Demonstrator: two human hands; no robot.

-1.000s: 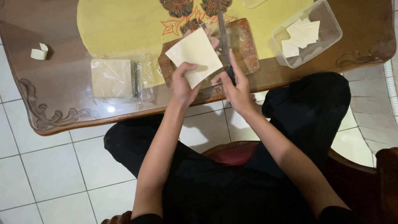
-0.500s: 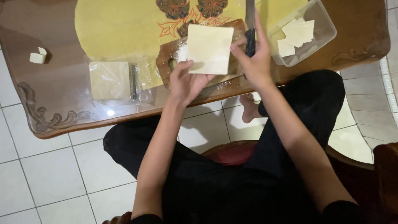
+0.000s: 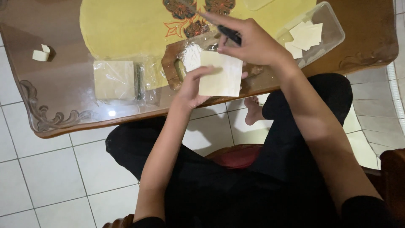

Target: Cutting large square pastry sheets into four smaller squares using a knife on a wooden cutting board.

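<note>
My left hand (image 3: 193,88) holds a pale square dough sheet (image 3: 220,74) by its left edge, flat above a brown wooden cutting board (image 3: 171,63) that carries a small heap of white flour (image 3: 192,55). My right hand (image 3: 249,40) is closed on a knife with a black handle (image 3: 230,34), its blade pointing up-left over the yellow cloth (image 3: 126,29). The right hand's fingertips touch the sheet's top edge.
A clear plastic tray (image 3: 327,25) with several cut dough squares sits at the right. A plastic bag of stacked wrappers (image 3: 114,79) lies left of the board. A small dough scrap (image 3: 41,54) rests far left on the glass-topped table (image 3: 63,109). My knees are under the table edge.
The dough sheet has come lower and rightward, now held flat near the board's front. My right hand with the knife has swung left over the sheet, blade now pointing up-left.
</note>
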